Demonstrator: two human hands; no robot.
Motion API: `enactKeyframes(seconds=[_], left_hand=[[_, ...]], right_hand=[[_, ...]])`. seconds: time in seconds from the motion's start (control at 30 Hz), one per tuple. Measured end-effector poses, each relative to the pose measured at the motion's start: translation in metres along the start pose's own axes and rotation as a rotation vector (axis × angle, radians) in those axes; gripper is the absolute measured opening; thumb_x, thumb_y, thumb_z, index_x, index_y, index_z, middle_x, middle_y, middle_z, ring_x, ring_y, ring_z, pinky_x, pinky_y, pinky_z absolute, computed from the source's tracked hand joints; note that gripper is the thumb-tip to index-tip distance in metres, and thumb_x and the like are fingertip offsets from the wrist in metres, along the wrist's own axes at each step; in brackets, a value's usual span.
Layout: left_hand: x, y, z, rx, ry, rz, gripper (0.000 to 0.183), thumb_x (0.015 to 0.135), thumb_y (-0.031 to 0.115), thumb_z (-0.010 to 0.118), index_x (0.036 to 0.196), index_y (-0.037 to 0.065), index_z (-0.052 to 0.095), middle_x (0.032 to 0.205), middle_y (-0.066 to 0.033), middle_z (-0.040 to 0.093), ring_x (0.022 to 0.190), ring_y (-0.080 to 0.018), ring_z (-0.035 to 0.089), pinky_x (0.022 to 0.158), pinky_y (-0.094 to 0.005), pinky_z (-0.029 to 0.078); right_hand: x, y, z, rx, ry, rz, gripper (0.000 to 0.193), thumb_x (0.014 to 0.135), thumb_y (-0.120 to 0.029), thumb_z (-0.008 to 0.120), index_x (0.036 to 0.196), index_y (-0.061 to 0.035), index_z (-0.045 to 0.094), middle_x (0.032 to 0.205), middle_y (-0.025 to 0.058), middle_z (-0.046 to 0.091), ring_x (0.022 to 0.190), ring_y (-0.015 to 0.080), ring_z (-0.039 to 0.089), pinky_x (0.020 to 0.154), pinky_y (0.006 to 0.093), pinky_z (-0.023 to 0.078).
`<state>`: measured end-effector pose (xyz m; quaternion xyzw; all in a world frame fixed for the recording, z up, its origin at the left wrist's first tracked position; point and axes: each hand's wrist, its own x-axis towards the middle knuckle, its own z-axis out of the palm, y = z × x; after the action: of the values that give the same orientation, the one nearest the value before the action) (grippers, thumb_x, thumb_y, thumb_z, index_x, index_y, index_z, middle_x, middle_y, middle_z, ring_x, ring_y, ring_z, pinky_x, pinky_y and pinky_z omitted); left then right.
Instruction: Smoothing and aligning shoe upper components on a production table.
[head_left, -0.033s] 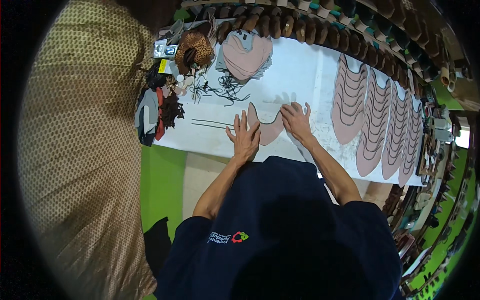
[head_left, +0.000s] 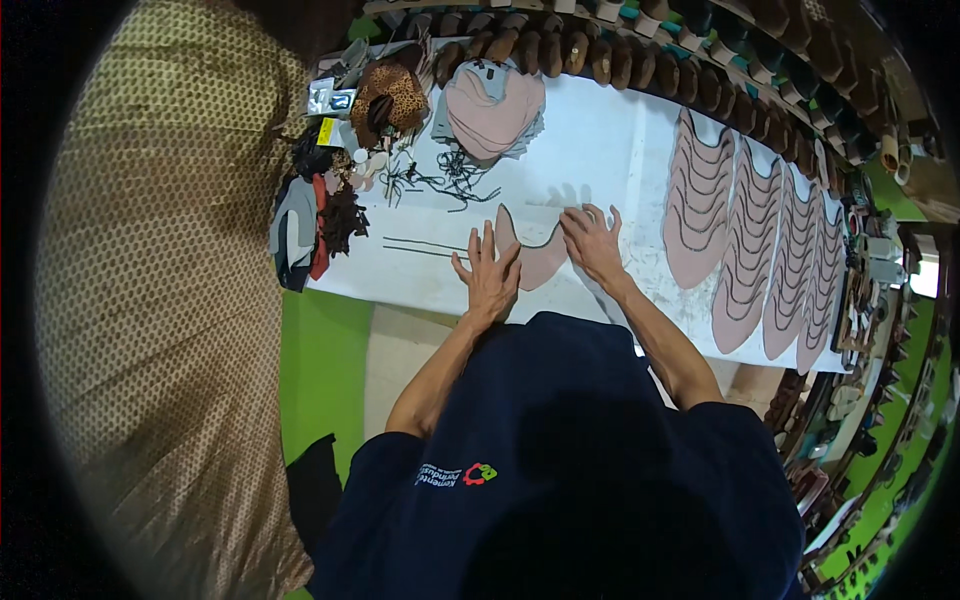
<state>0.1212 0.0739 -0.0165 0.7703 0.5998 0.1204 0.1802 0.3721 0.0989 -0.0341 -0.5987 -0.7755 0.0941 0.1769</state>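
Note:
A pink shoe-upper piece [head_left: 541, 268] with a dark strip along its curved inner edge lies on the white table in front of me. My left hand [head_left: 489, 278] rests at its left arm, fingers spread, the thumb touching the piece. At the tip of the other arm, my right hand [head_left: 596, 248] has its thumb and forefinger closed on the edge, while its outer fingers stand apart. Two thin dark strips [head_left: 425, 247] stretch leftward from under my left hand. Farther back are a tangle of dark strips [head_left: 460, 178] and a stack of pink and grey pieces [head_left: 492, 112].
Overlapping rows of similar pink pieces [head_left: 690, 255] cover the table's right side. Brown shoes [head_left: 620, 65] line the back edge. Scraps, small packets and a leopard-print bundle [head_left: 392, 100] crowd the left end. Patterned cloth [head_left: 170, 300] hangs at far left.

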Motion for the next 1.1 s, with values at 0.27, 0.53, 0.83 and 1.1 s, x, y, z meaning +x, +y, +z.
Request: enactKeyframes(seconds=[0.27, 0.53, 0.83, 1.1], left_hand=[[-0.002, -0.005, 0.006, 0.049, -0.009, 0.016, 0.04, 0.101, 0.037, 0.064, 0.14, 0.03, 0.067, 0.176, -0.0144, 0.019, 0.161, -0.0407, 0.011, 0.115, -0.0813, 0.003], [0.0, -0.011, 0.008, 0.004, -0.012, -0.004, 0.046, 0.1, 0.045, 0.064, 0.143, 0.029, 0.066, 0.177, -0.0146, 0.016, 0.162, -0.041, 0.009, 0.115, -0.0811, 0.004], [0.004, -0.017, 0.001, -0.018, 0.009, -0.033, 0.053, 0.095, 0.053, 0.068, 0.142, 0.028, 0.067, 0.177, -0.0159, 0.015, 0.161, -0.0426, 0.009, 0.113, -0.0834, 0.006], [0.018, -0.018, -0.004, -0.002, -0.03, -0.002, 0.048, 0.095, 0.043, 0.07, 0.142, 0.032, 0.067, 0.177, -0.016, 0.013, 0.162, -0.0424, 0.007, 0.112, -0.0828, 0.007]], right_hand=[[-0.021, -0.025, 0.003, 0.033, -0.074, -0.152, 0.037, 0.095, -0.018, 0.069, 0.131, -0.014, 0.07, 0.135, -0.0014, 0.063, 0.133, 0.0244, 0.052, 0.119, 0.0676, 0.023], [-0.024, -0.039, -0.001, 0.032, -0.037, -0.187, 0.034, 0.095, -0.018, 0.069, 0.129, -0.0132, 0.07, 0.133, -0.0009, 0.063, 0.131, 0.0233, 0.053, 0.119, 0.0676, 0.022], [-0.004, -0.058, 0.014, 0.119, -0.073, -0.087, 0.027, 0.097, -0.024, 0.07, 0.123, -0.0191, 0.074, 0.125, -0.0007, 0.065, 0.128, 0.0244, 0.053, 0.116, 0.0689, 0.022], [0.005, -0.068, 0.023, 0.214, -0.015, 0.002, 0.019, 0.095, -0.023, 0.071, 0.11, -0.0186, 0.082, 0.116, -0.0001, 0.069, 0.122, 0.0228, 0.056, 0.115, 0.0687, 0.022]])
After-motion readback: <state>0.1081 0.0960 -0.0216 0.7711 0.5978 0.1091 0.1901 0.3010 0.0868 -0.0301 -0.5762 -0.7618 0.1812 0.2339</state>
